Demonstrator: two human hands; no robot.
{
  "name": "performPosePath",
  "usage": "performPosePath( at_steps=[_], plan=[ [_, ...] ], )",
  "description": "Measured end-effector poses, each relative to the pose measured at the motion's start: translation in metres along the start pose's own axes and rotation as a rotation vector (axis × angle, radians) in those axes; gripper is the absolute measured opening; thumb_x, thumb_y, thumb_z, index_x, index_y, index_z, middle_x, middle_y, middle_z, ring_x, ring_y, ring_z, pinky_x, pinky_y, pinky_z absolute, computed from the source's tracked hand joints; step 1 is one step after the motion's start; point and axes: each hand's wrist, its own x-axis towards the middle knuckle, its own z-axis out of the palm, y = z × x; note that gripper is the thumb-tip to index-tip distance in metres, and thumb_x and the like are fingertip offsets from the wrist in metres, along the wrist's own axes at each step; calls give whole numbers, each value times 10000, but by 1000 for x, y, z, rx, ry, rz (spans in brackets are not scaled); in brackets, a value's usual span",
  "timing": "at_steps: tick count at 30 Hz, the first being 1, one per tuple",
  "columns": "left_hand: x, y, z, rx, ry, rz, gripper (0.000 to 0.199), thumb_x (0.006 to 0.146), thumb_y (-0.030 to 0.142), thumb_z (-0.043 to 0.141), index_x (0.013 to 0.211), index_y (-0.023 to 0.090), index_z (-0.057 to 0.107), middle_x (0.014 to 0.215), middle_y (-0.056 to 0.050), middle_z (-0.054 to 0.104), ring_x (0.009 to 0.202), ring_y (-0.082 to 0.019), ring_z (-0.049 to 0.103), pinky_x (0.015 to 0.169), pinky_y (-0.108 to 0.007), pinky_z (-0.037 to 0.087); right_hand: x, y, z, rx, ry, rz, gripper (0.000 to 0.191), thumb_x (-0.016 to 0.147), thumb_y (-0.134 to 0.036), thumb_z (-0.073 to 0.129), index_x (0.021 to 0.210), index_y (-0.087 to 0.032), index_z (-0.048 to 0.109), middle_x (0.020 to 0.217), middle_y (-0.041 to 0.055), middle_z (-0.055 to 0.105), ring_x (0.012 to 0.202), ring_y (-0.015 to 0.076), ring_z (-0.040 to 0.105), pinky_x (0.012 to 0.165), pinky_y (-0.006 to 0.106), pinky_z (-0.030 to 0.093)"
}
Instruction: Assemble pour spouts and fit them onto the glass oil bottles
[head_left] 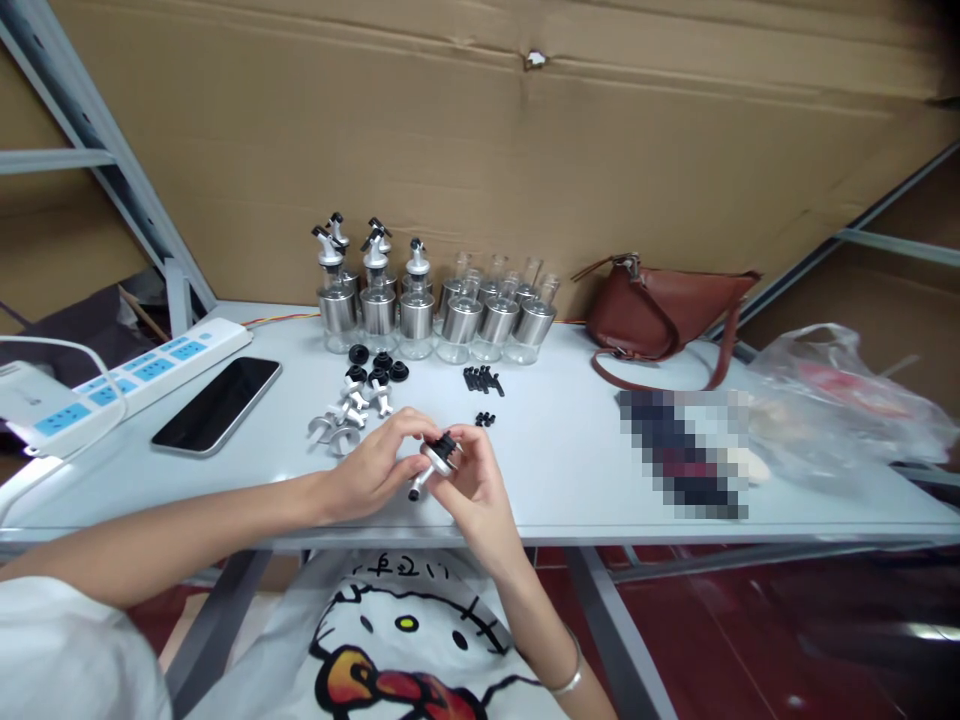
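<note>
Above the table's front edge, my left hand (375, 465) and my right hand (480, 500) both grip one silver-and-black pourer top (438, 458), its black ribbed part up and its spout pointing down-left. Just beyond my left hand lie silver spout pieces (354, 408) and several black stoppers (379, 368). Small black levers (484, 380) and tiny black caps (485, 419) lie past my right hand. Behind them stand rows of glass bottles with steel bands; those on the left (378, 308) carry pourer tops, those on the right (498, 320) have bare necks.
On the left of the table (570, 490) are a white power strip (135, 375) with a cable and a black phone (217, 405). To the right sit a brown bag (667, 310), a clear plastic bag (847, 400) and a pixelated item (682, 455). Cardboard (450, 130) stands behind.
</note>
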Motion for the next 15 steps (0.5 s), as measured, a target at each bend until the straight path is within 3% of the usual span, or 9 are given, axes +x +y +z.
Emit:
performPosePath(
  at_steps=[6,11,15],
  plan=[
    [3,2,-4,27,-24,46,187,1000,252,430,1183,217,438,977,-56,594,881,-164,594,764,-283,507,-2,-1,-2,-99,154,-272,297,759,-131,656,963,-270,490,907,-13,554,769,118,585,687,243,504],
    [4,0,-4,18,-39,106,193,959,144,474,1134,220,444,975,-57,585,884,-163,604,760,-287,526,-1,-7,-13,-435,125,-526,214,805,-46,598,891,-240,580,864,16,594,826,159,593,748,309,507],
    [3,-2,-4,19,-19,116,348,867,72,519,1171,210,423,989,-69,590,896,-174,606,772,-300,535,-1,-12,-17,-578,71,-658,256,831,-8,562,897,-251,606,877,27,607,827,169,597,725,324,504]
  ],
)
